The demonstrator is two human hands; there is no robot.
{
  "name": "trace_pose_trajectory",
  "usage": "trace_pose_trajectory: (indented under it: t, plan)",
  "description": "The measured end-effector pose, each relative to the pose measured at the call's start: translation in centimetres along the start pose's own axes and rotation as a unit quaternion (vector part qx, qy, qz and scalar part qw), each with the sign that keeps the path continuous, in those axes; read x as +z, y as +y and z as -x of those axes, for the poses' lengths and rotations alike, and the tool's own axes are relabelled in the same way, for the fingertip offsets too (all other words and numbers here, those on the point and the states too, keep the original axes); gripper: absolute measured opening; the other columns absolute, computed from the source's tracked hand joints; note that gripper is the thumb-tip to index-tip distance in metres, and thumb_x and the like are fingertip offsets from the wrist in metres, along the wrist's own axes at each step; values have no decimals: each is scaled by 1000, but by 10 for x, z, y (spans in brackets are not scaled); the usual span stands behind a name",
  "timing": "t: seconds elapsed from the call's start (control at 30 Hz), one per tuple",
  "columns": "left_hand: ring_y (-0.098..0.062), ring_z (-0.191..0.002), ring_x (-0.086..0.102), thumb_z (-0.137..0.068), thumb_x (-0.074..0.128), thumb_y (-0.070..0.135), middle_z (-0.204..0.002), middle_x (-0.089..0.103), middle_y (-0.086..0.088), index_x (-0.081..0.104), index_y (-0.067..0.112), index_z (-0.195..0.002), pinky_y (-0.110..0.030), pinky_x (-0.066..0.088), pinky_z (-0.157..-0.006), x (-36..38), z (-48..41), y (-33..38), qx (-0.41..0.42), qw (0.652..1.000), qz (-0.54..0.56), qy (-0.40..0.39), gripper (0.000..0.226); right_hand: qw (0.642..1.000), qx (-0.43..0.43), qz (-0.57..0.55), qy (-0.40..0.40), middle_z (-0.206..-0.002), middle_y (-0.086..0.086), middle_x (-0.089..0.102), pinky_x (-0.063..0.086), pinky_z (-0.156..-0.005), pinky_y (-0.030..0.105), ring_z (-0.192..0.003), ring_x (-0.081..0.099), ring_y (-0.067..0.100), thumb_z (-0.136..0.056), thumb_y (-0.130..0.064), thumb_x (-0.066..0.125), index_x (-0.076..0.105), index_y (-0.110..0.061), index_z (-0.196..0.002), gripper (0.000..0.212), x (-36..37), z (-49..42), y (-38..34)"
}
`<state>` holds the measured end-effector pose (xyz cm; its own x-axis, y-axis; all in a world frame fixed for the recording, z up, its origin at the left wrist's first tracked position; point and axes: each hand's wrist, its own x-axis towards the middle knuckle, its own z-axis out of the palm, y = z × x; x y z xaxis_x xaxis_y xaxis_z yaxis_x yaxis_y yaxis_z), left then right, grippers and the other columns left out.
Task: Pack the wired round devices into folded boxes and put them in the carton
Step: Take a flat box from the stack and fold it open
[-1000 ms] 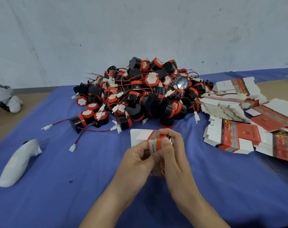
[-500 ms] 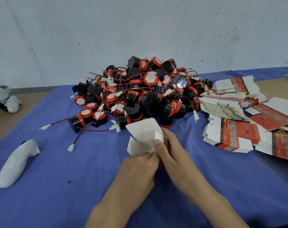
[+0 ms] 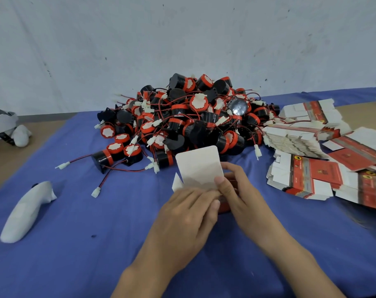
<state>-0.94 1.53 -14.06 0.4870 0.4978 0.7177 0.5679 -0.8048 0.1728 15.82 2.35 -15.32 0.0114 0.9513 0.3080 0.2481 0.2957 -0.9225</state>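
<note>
A small folded box [image 3: 199, 166], its white flap upright, sat mid-bench toward the front edge. The left hand [image 3: 188, 214] curled round its lower part. The right hand [image 3: 239, 193] pinched the flap's base. The pile of wired round devices [image 3: 193, 121] lay behind it, with flat box blanks [image 3: 307, 175] at the right edge.

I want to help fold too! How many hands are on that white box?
2. The left hand holds the box at its lower left edge; the right hand pinches its lower right edge, thumb on the raised flap. No other hand is in view.
</note>
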Motion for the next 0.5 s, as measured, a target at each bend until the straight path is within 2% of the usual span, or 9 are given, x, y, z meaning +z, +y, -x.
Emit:
trace_pose_trajectory:
  t: [0.1,0.17,0.23,0.3,0.37,0.43,0.5]
  plan:
    - [-7,-113,59,-106,37,29,-117,66,10,66,16,-117,-18,43,-97,-9,1,-1,-42,989,52,129,34,999,12,33,5,-113,-28,63,56,-93,38,-108,64,0,-80,-86,44,41,-64,-117,43,-3,-1,6]
    - [2,-110,55,-104,37,35,-113,59,25,60,28,-114,-8,37,-92,-17,-2,-9,-139,970,67,189,26,998,31,46,6,-115,-35,58,54,-94,32,-110,59,-7,-79,-83,43,37,-65,-116,42,-6,-2,11]
    - [3,-107,54,-100,38,38,-111,57,30,54,39,-113,-9,40,-88,-21,-3,-29,-251,941,74,212,21,998,40,51,8,-115,-40,55,53,-94,26,-110,57,-11,-78,-79,43,37,-61,-121,47,-7,-2,14]
    - [-4,-110,53,-99,42,31,-116,56,24,53,34,-121,-24,45,-92,-24,1,-58,-340,917,70,195,25,997,42,60,4,-118,-40,54,50,-91,19,-112,55,-14,-84,-71,46,34,-59,-126,45,-7,-2,17]
    - [-20,-116,53,-100,44,20,-128,52,7,53,22,-130,-40,47,-95,-25,10,-87,-391,911,15,131,31,996,47,72,-6,-121,-37,54,47,-85,10,-112,53,-16,-96,-53,51,28,-67,-123,38,-7,-2,18]
    - [-29,-114,55,-101,45,18,-141,45,-1,48,17,-139,-44,45,-91,-23,19,-107,-422,905,-32,51,38,996,53,73,-15,-119,-37,56,45,-81,3,-109,54,-19,-101,-41,53,25,-71,-120,46,-8,-4,20]
    - [-29,-114,57,-101,45,17,-154,38,-3,38,14,-148,-40,44,-86,-20,23,-118,-435,899,-47,-5,47,996,60,70,-22,-121,-36,56,45,-80,2,-108,54,-20,-101,-41,54,23,-73,-122,49,-8,-6,18]
